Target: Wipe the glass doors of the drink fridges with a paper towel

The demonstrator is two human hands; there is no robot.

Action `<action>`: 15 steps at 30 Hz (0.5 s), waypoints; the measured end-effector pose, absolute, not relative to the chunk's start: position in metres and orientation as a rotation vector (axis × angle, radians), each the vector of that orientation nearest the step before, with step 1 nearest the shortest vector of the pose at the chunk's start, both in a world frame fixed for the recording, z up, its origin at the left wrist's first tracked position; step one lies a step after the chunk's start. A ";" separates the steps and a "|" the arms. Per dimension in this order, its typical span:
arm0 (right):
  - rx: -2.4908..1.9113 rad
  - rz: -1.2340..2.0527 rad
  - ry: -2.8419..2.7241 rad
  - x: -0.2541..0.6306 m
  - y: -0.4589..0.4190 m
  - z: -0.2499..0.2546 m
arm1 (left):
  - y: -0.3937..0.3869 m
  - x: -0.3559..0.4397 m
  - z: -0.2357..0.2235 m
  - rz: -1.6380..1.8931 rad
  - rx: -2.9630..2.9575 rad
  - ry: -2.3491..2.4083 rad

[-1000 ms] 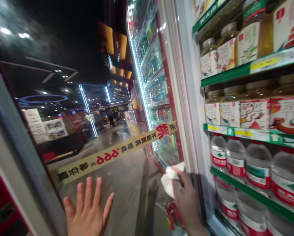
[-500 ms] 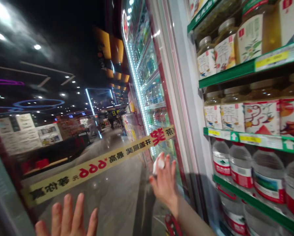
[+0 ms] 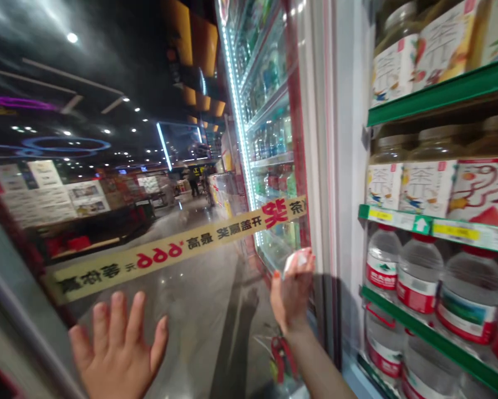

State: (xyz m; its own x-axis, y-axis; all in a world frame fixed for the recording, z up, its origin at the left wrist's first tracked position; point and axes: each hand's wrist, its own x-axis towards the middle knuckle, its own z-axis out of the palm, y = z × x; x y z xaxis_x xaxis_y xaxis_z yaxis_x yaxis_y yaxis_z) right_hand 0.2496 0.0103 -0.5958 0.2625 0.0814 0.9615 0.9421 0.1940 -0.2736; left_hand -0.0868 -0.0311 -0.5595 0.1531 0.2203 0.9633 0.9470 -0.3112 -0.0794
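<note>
white cloth (image 3: 298, 259): bunched, pinched in the fingers of the right hand (image 3: 293, 293), held against the glass door of a drinks cooler (image 3: 199, 327). left hand (image 3: 118, 349): fingers spread, raised flat to the same glass. on the glass, a yellow banner strip (image 3: 174, 249) printed in red and black, "最高" and "666" legible. inside, at right: jars (image 3: 423, 188) of amber drink labelled "茶", on green shelves (image 3: 440, 94), above red-capped water bottles (image 3: 419, 277) with red-banded labels.
</note>
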 end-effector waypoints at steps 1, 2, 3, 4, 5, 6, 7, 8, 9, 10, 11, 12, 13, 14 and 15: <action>-1.240 -0.820 -1.072 0.250 0.012 -0.590 | -0.033 -0.083 -0.555 -1.159 -1.612 -1.109; -1.234 -0.810 -1.066 0.244 0.010 -0.586 | -0.033 -0.081 -0.552 -1.119 -1.572 -1.084; -1.198 -0.808 -1.109 0.231 0.005 -0.585 | -0.034 -0.079 -0.549 -1.102 -1.555 -1.067; -1.145 -0.822 -1.175 0.213 -0.003 -0.587 | -0.034 -0.078 -0.548 -1.095 -1.548 -1.059; -1.065 -0.840 -1.274 0.195 -0.012 -0.590 | -0.033 -0.078 -0.548 -1.094 -1.544 -1.052; -0.965 -0.857 -1.398 0.178 -0.021 -0.595 | -0.033 -0.079 -0.548 -1.097 -1.545 -1.046; -0.865 -0.868 -1.521 0.166 -0.028 -0.599 | -0.032 -0.080 -0.548 -1.104 -1.547 -1.042; -0.776 -0.874 -1.624 0.161 -0.031 -0.603 | -0.030 -0.081 -0.549 -1.112 -1.550 -1.039; -0.717 -0.869 -1.692 0.164 -0.032 -0.606 | -0.029 -0.082 -0.550 -1.119 -1.551 -1.043; -0.722 -0.862 -1.698 0.176 -0.030 -0.607 | -0.027 -0.083 -0.551 -1.124 -1.550 -1.049; -0.784 -0.853 -1.638 0.195 -0.024 -0.605 | -0.026 -0.083 -0.551 -1.124 -1.547 -1.053; -0.880 -0.843 -1.525 0.217 -0.017 -0.601 | -0.026 -0.083 -0.552 -1.119 -1.543 -1.053; -0.980 -0.819 -1.403 0.238 -0.009 -0.595 | -0.026 -0.082 -0.552 -1.110 -1.540 -1.049; -1.070 -0.789 -1.291 0.254 0.000 -0.588 | -0.026 -0.082 -0.552 -1.103 -1.537 -1.044; -1.145 -0.755 -1.206 0.263 0.007 -0.581 | -0.026 -0.081 -0.552 -1.098 -1.533 -1.041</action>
State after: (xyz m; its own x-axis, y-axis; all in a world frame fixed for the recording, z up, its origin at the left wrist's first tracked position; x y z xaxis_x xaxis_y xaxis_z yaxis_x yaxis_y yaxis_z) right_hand 0.2634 0.0070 -0.5806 0.2396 0.1187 0.9636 0.9187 0.2931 -0.2646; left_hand -0.0809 -0.0265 -0.5521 0.2348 0.1076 0.9661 0.9589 -0.1885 -0.2120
